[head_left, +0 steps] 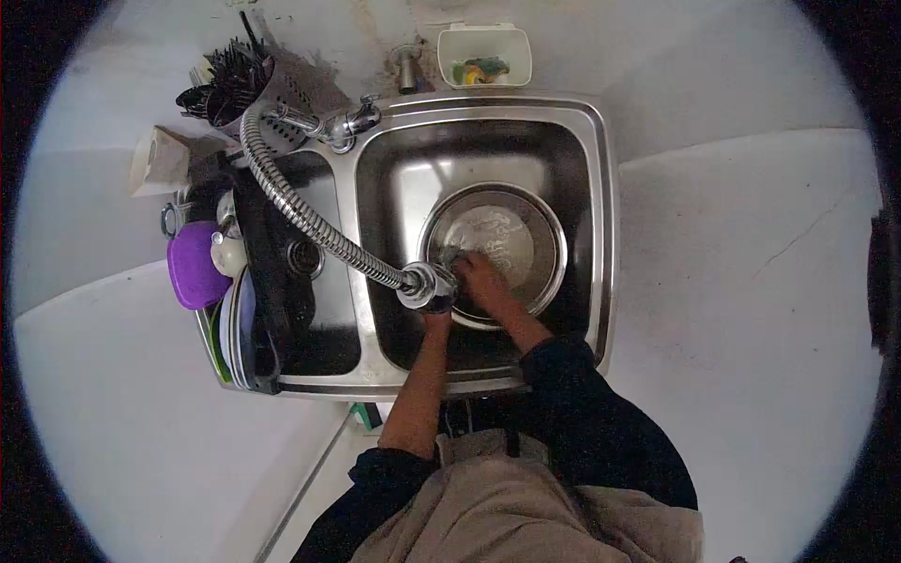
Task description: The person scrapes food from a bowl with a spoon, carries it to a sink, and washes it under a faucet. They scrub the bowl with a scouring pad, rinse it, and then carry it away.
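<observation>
A round metal bowl (554, 225) with water in it sits in the right basin of the steel sink (474, 366). Over the bowl's left side is my right hand (482, 283), its fingers curled together near the water; what they hold, if anything, is hard to make out. My left hand (437, 321) is at the bowl's lower left edge, mostly hidden beneath the tap head (428, 284), so its fingers do not show. A ribbed flexible hose (310, 220) arches from the tap base (340, 131) to that head.
Left of the basin, a dark rack (258, 281) holds plates and a purple container (199, 266). Black cutlery (235, 80) fills a perforated holder (291, 94) behind it. A white tub (484, 42) with sponges (481, 71) stands behind the sink.
</observation>
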{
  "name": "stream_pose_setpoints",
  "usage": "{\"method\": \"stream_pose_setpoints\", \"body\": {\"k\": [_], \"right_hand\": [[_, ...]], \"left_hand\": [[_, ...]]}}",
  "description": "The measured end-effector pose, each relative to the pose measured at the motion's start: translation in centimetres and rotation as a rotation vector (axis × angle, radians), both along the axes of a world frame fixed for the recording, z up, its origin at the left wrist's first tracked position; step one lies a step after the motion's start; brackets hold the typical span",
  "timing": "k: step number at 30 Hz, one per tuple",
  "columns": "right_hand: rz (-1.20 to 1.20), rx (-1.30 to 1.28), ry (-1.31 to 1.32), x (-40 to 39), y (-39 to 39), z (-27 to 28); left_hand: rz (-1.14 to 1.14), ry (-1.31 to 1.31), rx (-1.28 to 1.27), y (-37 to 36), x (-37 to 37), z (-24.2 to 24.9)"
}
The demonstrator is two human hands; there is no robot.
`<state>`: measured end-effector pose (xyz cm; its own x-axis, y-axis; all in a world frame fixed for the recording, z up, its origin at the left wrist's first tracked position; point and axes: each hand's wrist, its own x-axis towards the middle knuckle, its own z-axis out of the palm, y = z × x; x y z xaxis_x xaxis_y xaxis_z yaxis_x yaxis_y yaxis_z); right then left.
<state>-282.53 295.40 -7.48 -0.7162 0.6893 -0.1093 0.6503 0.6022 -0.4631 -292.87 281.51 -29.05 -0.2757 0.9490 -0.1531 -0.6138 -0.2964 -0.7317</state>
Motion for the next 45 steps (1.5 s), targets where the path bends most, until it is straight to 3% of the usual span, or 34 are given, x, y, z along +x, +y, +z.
{"method": "stream_pose_setpoints", "body": {"k": [2, 6, 8, 11, 12, 13, 15, 16, 17, 19, 21, 23, 25, 28, 29, 30, 32, 34, 36, 38, 40, 43, 45], "right_hand": [[-0.064, -0.029, -0.088, 0.7, 1.4, 0.9], [-0.146, 0.032, -0.314, 4.1, 4.4, 2.4], [-0.099, 0.101, -0.386, 5.0, 3.5, 3.1], [-0.028, -0.025, -0.420, 5.6, -0.6, 3.5], [-0.059, -0.196, -0.358, 4.0, -2.2, 3.9], [-0.164, -0.197, -0.183, 2.3, -3.8, 3.0], [-0.253, -0.241, 0.037, 1.2, -5.1, 2.8], [-0.244, -0.286, 0.080, 1.3, -5.3, 3.9], [-0.234, -0.327, 0.121, 1.6, -5.4, 4.8], [0.017, -0.295, 0.016, 7.8, -4.5, 1.4], [0.091, -0.149, -0.427, 9.2, -0.5, 6.9], [0.044, -0.052, -0.360, 9.2, -0.9, 6.0], [-0.025, -0.138, -0.301, 8.7, -2.6, 5.1], [-0.125, -0.580, -0.128, 4.9, -4.0, 5.6], [-0.136, -0.752, -0.021, 4.3, -2.5, 7.4], [-0.145, -0.921, 0.089, 3.6, -0.6, 8.7], [-0.265, -0.700, 0.158, 3.3, 4.0, 9.3], [-0.292, -0.423, 0.341, 1.9, 9.9, 16.0], [-0.190, -0.233, 0.411, 0.0, 15.4, 21.7], [-0.220, 0.031, 0.367, -2.0, 20.3, 23.5], [-0.165, 0.130, 0.390, -4.0, 23.3, 25.2], [-0.141, 0.565, 0.202, -6.0, 23.0, 26.0], [-0.170, 0.472, 0.383, -6.3, 21.1, 22.5]], "left_hand": [[-0.071, 0.183, -0.142, -0.2, -0.1, 1.3], [-0.151, 0.258, -0.705, 1.6, -0.4, 2.7], [-0.173, 0.620, -0.963, 2.0, -0.6, 3.8], [-0.140, 1.678, -1.228, 2.6, -0.3, 6.3], [-0.116, 2.043, -1.280, 2.8, -0.3, 7.1], [-0.083, 2.413, -1.312, 3.0, -0.3, 7.6], [-0.124, 2.522, -1.177, 2.7, -0.5, 6.5], [-0.194, 2.255, -1.031, 2.5, -0.7, 5.6], [-0.157, 2.095, -1.049, 3.2, -0.4, 7.4], [-0.051, 1.774, -1.068, 4.7, 0.2, 11.7], [-0.058, 1.796, -1.068, 5.5, 0.4, 16.6], [-0.095, 1.839, -1.088, 5.9, 0.1, 17.9], [-0.208, 1.917, -1.156, 5.7, -0.2, 16.1], [-0.521, 2.191, -1.310, 4.4, -1.6, 13.4], [-0.670, 2.354, -1.384, 4.4, -2.1, 14.7], [-0.657, 2.270, -1.405, 4.8, -2.5, 16.5], [-0.551, 2.076, -1.346, 5.8, -3.2, 20.8], [-0.243, 2.190, -1.288, 6.5, -3.4, 22.8], [-0.408, 2.094, -1.406, 6.1, -3.6, 22.1], [-0.483, 2.079, -1.361, 5.0, -3.7, 18.5], [-0.492, 1.986, -1.315, 4.1, -3.8, 16.4], [-0.515, 1.879, -1.347, 4.0, -3.4, 15.0], [-0.556, 1.830, -1.363, 4.2, -3.4, 14.9]]}}
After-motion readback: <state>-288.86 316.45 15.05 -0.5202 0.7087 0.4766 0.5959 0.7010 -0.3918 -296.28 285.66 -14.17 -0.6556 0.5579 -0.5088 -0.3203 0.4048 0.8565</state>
